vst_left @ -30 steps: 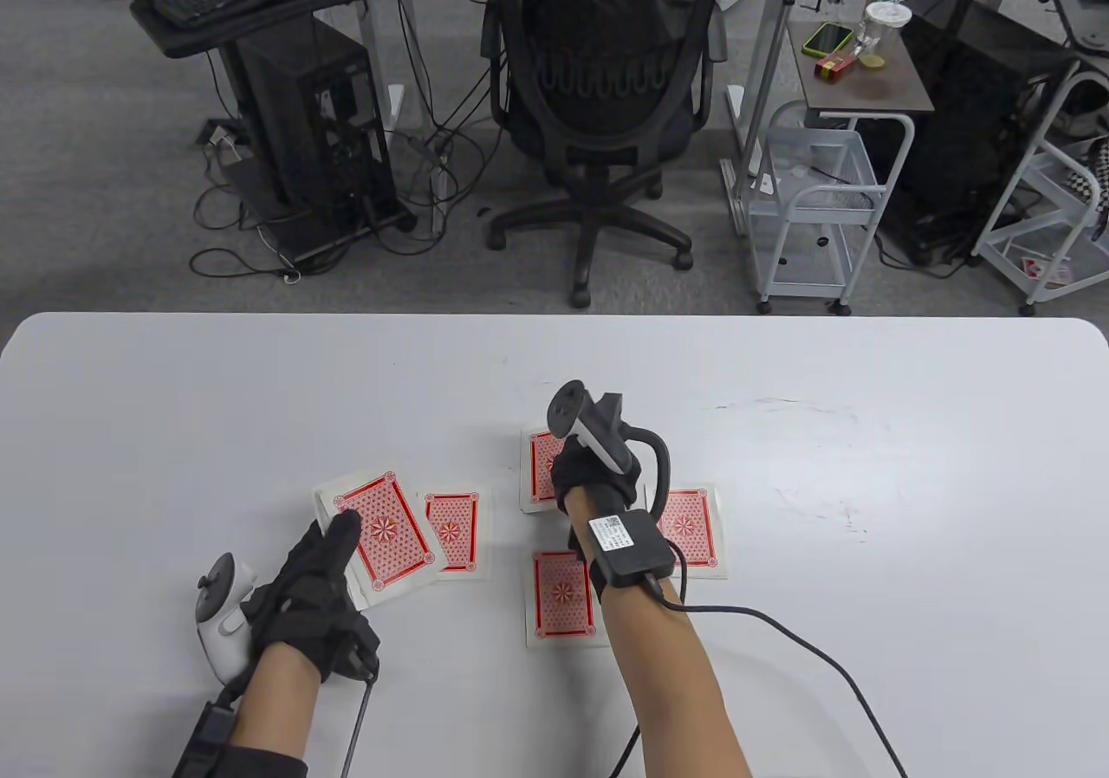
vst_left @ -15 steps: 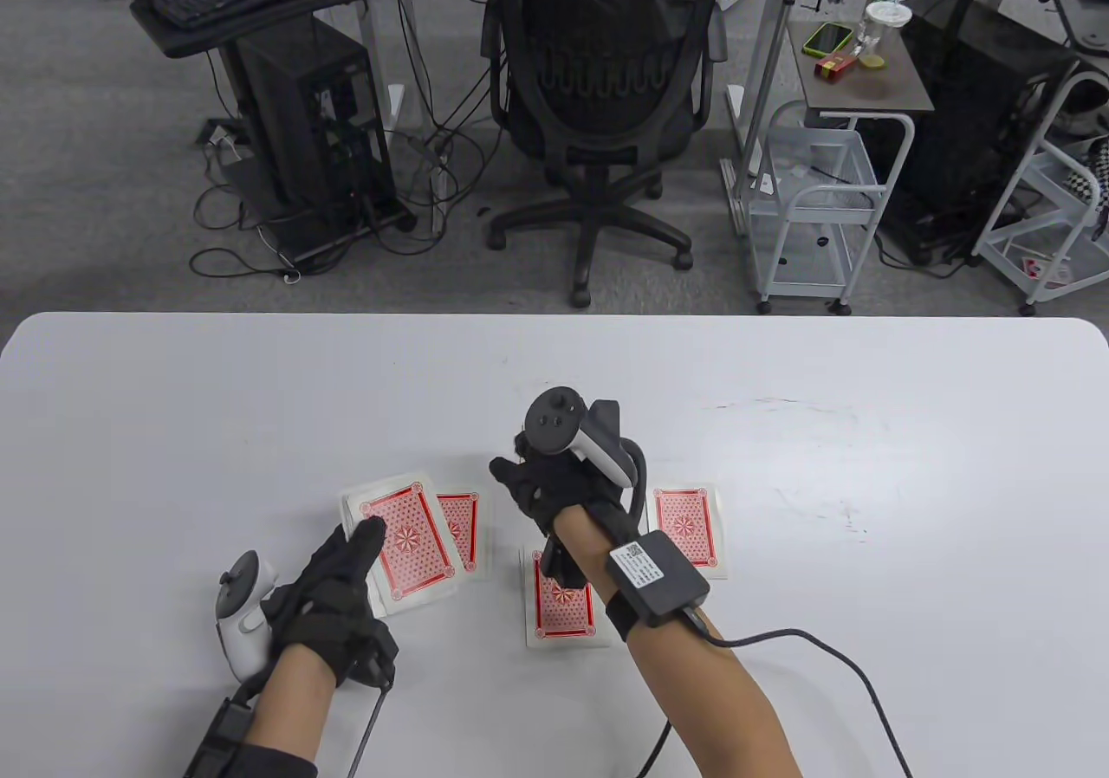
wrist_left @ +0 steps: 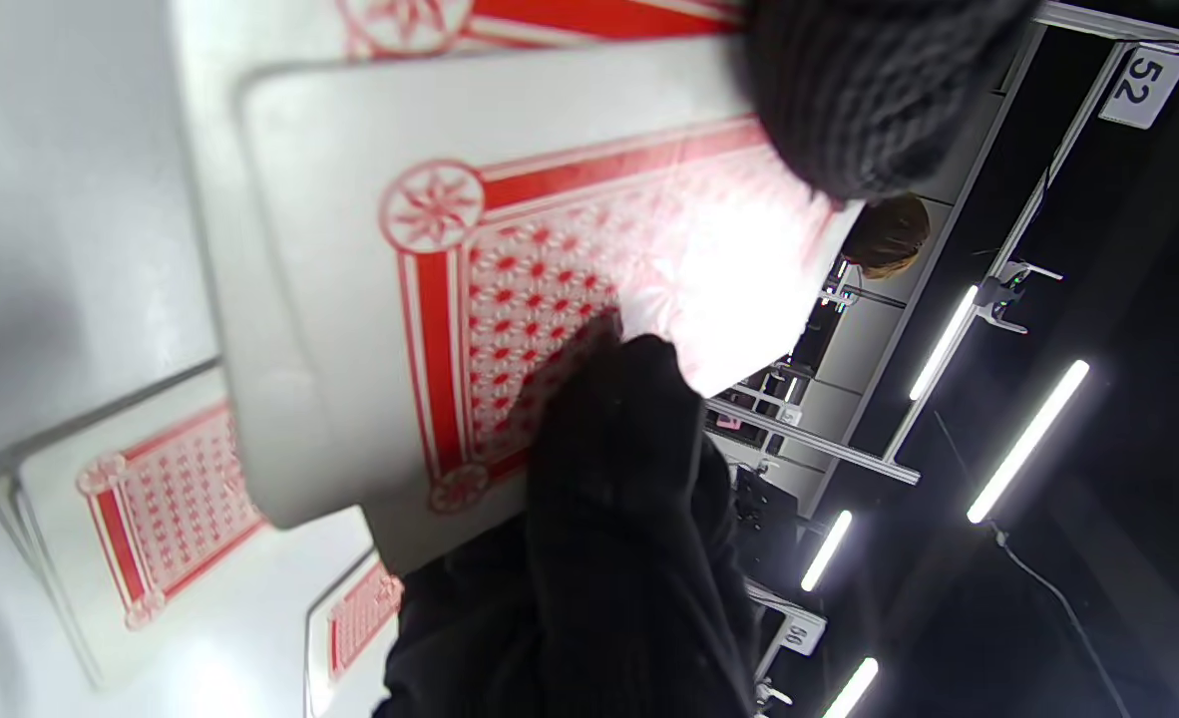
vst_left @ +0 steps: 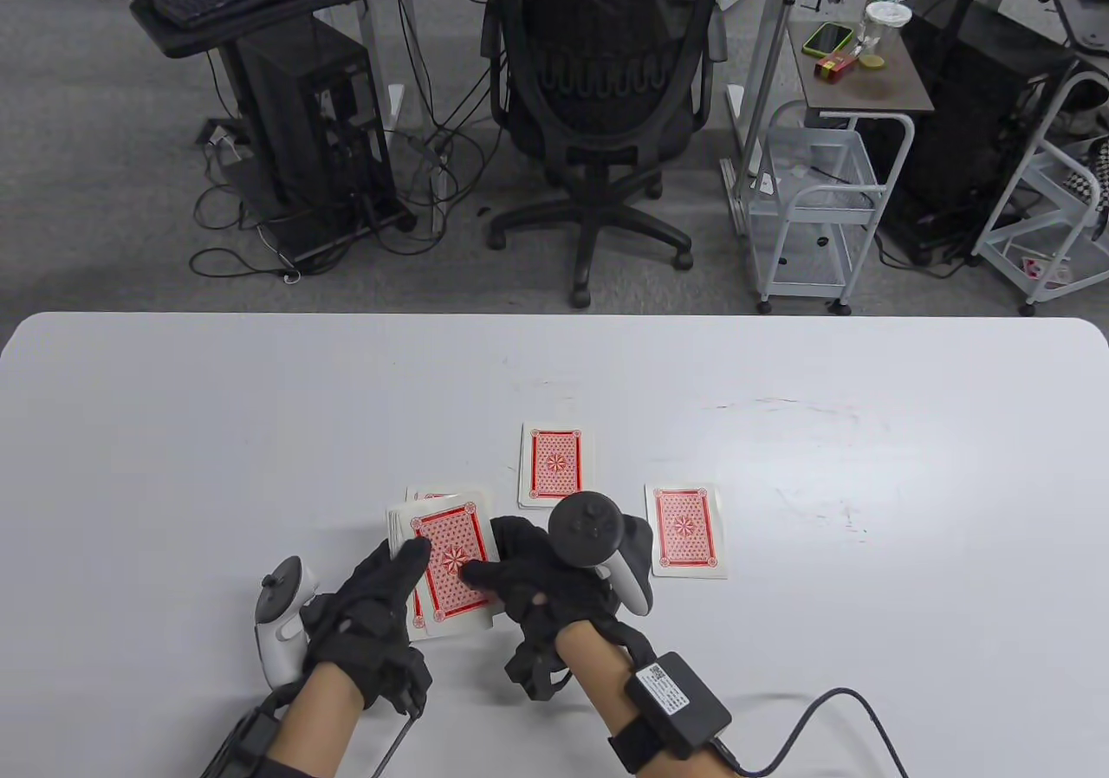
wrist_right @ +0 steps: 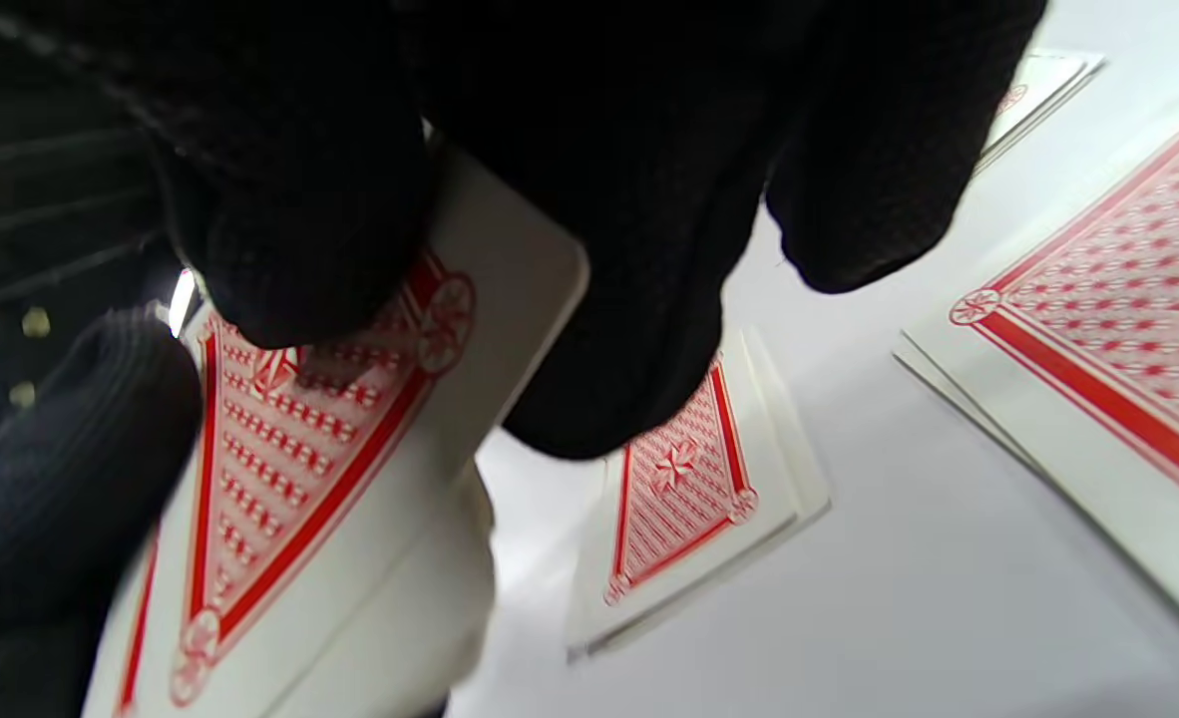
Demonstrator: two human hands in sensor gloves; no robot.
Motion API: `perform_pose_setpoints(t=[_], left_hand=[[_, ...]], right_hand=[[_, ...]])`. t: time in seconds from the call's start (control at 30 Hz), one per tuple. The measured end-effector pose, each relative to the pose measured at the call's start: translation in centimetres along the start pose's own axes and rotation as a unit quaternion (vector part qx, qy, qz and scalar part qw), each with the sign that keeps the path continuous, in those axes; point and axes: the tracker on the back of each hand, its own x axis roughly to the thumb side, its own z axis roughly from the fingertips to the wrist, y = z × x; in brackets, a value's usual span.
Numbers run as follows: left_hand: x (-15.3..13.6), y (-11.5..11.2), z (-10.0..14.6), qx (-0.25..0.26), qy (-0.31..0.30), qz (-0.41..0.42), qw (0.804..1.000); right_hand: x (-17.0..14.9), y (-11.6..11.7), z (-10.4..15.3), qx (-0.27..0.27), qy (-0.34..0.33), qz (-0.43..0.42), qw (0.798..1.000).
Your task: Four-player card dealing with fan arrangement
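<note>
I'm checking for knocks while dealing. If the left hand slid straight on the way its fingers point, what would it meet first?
Probably the pile peeking out just beyond the deck that the left hand holds; heights are unclear, so the hand might pass above it.

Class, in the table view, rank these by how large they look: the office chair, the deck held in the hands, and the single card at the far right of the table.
1. office chair, largest.
2. deck, partly covered by both hands.
3. far-right card, smallest, though the raised deck sits nearer the camera, so that gap is uncertain.
</note>
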Motion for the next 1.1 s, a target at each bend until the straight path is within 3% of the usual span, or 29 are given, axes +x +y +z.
perform_pose_setpoints(t=[0.17,0.23,0.37,0.53,0.67,0.8,0.93,1.03,1.1], left_hand=[[0.3,0.2,0.1,0.002,-0.008,0.015,1.000],[0.4,0.4,0.2,0.009,-0.010,0.017,1.000],[0.5,1.1,0.3,0.024,-0.010,0.019,0.999],[0.5,1.3,0.4,0.028,-0.007,0.018,0.999],[0.5,1.4,0.4,0.028,-0.007,0.019,0.999],[0.6,1.5,0.4,0.032,-0.007,0.017,0.999],[0.6,1.6,0.5,0.035,-0.008,0.015,0.999],[0.6,1.6,0.5,0.034,-0.007,0.015,0.999],[0.6,1.6,0.5,0.034,-0.006,0.014,0.999]], right_hand=[[-1.8,-1.5,-0.4,0.040,0.018,-0.088,0.995],[-2.0,-2.8,-0.4,0.064,0.035,-0.076,0.994],[-3.2,-7.3,-0.1,0.050,0.054,-0.024,0.997],[-6.2,-12.7,0.8,-0.044,0.123,0.045,0.990],[-8.9,-14.6,1.1,-0.098,0.193,0.164,0.962],[-10.8,-14.2,0.5,-0.114,0.238,0.250,0.932],[-11.9,-13.0,-0.2,-0.118,0.283,0.384,0.871],[-12.3,-12.7,-0.3,-0.114,0.298,0.419,0.850],[-11.8,-13.0,-0.1,-0.126,0.295,0.425,0.847]])
